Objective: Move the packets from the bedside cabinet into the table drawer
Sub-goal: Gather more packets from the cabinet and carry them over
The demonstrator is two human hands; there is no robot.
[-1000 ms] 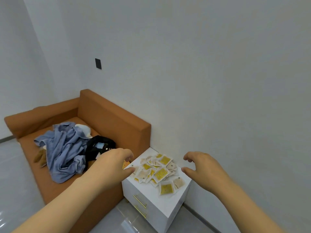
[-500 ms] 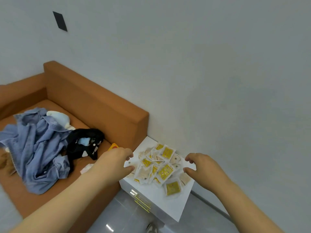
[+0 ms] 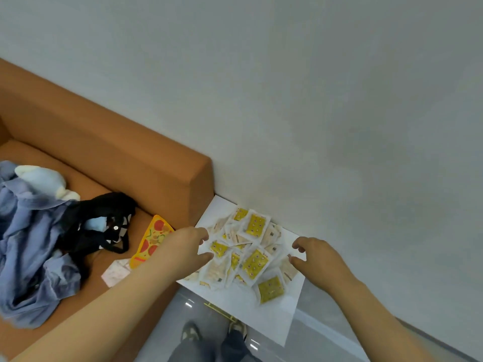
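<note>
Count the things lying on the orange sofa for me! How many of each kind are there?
Blue cloth heap: 1
White soft toy: 1
Black thing with straps: 1
Pizza-slice toy: 1
Pale packet: 1
Total: 5

The bare left forearm (image 3: 104,304) and right forearm (image 3: 392,317) reach forward from the lower corners of view, angling toward each other. The left hand (image 3: 183,248) is palm-down, its fingers loosely bent and the thumb spread beneath them, with a gap between thumb and fingertips. The right hand (image 3: 318,257) mirrors it, fingers hooked and thumb apart, its opening facing the left hand's.
</note>
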